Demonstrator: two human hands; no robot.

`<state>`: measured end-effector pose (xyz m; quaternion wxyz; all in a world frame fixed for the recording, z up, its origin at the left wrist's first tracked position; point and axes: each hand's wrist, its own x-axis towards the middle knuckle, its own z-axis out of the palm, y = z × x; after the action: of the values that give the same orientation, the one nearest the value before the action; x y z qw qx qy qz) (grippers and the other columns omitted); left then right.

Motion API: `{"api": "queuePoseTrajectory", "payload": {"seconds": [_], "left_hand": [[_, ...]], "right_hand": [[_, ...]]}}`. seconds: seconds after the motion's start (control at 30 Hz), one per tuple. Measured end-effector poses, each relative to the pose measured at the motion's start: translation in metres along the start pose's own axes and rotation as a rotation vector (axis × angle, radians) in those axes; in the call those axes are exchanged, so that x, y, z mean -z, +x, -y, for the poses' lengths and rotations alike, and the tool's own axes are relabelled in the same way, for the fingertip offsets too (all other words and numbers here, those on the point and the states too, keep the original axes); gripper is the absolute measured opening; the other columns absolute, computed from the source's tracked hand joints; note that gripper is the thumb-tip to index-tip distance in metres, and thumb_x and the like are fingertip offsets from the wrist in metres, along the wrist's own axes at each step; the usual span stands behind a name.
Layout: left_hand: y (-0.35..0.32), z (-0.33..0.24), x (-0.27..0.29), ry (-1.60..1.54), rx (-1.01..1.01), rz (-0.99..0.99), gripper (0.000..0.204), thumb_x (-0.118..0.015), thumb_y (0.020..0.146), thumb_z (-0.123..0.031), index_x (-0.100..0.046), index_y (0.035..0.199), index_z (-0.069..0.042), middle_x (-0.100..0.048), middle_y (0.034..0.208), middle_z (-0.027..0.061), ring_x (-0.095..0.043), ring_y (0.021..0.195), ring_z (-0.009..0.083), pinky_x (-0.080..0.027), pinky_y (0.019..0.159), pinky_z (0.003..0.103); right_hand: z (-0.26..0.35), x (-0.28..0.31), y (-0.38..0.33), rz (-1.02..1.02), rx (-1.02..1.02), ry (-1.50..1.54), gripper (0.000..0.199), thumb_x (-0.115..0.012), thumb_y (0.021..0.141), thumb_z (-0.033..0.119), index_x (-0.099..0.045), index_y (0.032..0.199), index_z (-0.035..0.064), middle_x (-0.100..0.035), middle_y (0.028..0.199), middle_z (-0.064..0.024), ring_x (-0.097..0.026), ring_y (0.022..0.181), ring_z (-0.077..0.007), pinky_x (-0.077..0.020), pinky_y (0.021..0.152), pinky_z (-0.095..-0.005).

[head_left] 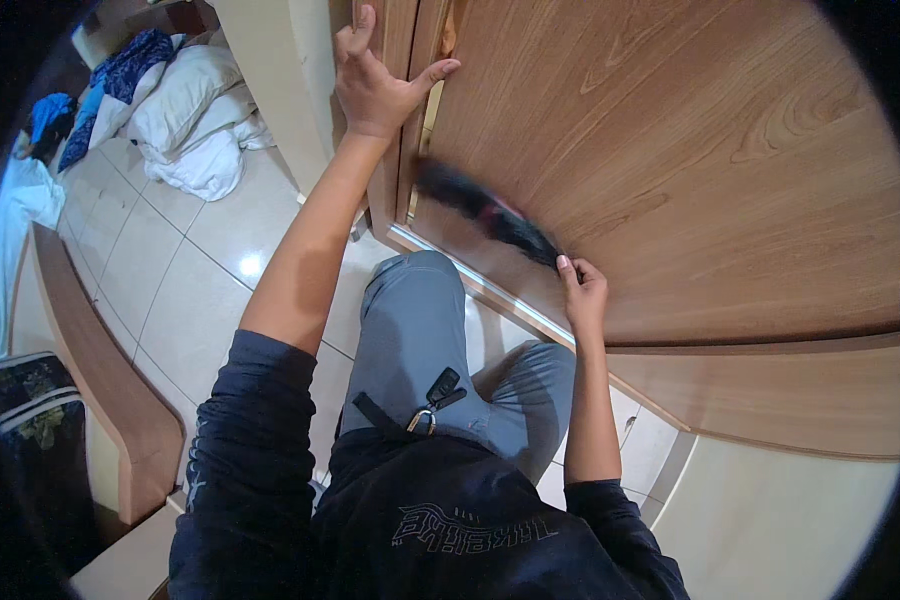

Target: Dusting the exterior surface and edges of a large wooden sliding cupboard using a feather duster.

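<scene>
A person in a dark sweatshirt and grey trousers is brushing the face of a wooden door [690, 150], working close to its edge. The right hand [582, 292] is closed tight around the handle end of a dark brush [485, 213], which is blurring with movement against the panel. The left hand [375, 85] is pressing flat and spread against the wooden door edge [402, 120], fingers splayed wide, holding nothing and simply steadying the leaf.

To do the stroke well, the judgement here is that the left hand should be keeping the door from swinging while the right is drawing the bristles lightly along the grain, not scrubbing across it.

The brush is lying low on the door, just right of the gap at the edge and a little above the metal strip [490, 290] along the door's lower rim. Its long axis is running diagonally: handle down and right in the fist, bristle end pointing up and left toward the gap.

A bunch of keys [435, 400] is hanging at the waist; white bedding [195, 120] is lying on the tiled floor [170, 250] at far left.
</scene>
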<state>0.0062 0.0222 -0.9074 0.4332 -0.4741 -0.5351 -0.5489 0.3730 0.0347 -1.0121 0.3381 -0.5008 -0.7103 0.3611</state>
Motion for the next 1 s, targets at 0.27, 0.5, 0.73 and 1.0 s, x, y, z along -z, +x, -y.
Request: {"api": "queuePoseTrajectory", "payload": {"seconds": [0.27,0.5,0.73,1.0], "left_hand": [[-0.002,0.001,-0.002,0.065,0.046,-0.019,0.110,-0.080,0.055,-0.060,-0.023,0.134,-0.009,-0.048,0.109,0.0186,-0.052,0.100,0.0361,-0.046,0.084,0.044],[-0.005,0.001,-0.002,0.078,0.045,0.007,0.110,-0.081,0.055,-0.059,-0.023,0.134,-0.008,-0.046,0.112,0.0189,-0.051,0.102,0.0352,-0.046,0.084,0.044],[-0.010,0.005,-0.003,0.140,0.059,0.054,0.114,-0.074,0.062,-0.062,-0.018,0.140,-0.001,-0.034,0.141,0.0190,-0.037,0.126,0.0387,-0.030,0.105,0.053],[-0.011,0.006,-0.003,0.129,0.067,0.059,0.115,-0.074,0.061,-0.062,-0.018,0.140,-0.001,-0.033,0.141,0.0191,-0.036,0.127,0.0386,-0.030,0.106,0.052]], "right_hand": [[-0.002,-0.018,-0.004,-0.049,0.042,-0.081,0.038,-0.063,0.086,0.033,-0.060,0.073,-0.0020,-0.048,0.053,-0.0144,-0.039,0.047,-0.0217,-0.0362,0.048,-0.0339],[-0.009,-0.020,-0.004,-0.024,0.039,0.013,0.039,-0.064,0.085,0.034,-0.059,0.072,-0.0024,-0.045,0.054,-0.0186,-0.038,0.046,-0.0244,-0.0354,0.047,-0.0355],[-0.026,-0.018,-0.011,-0.037,0.053,-0.284,0.040,-0.064,0.085,0.035,-0.059,0.072,-0.0020,-0.048,0.053,-0.0163,-0.038,0.047,-0.0250,-0.0361,0.048,-0.0355],[-0.036,-0.022,-0.010,-0.024,-0.040,0.035,0.038,-0.063,0.085,0.034,-0.061,0.073,-0.0018,-0.051,0.055,-0.0181,-0.043,0.047,-0.0277,-0.0391,0.051,-0.0363]]}}
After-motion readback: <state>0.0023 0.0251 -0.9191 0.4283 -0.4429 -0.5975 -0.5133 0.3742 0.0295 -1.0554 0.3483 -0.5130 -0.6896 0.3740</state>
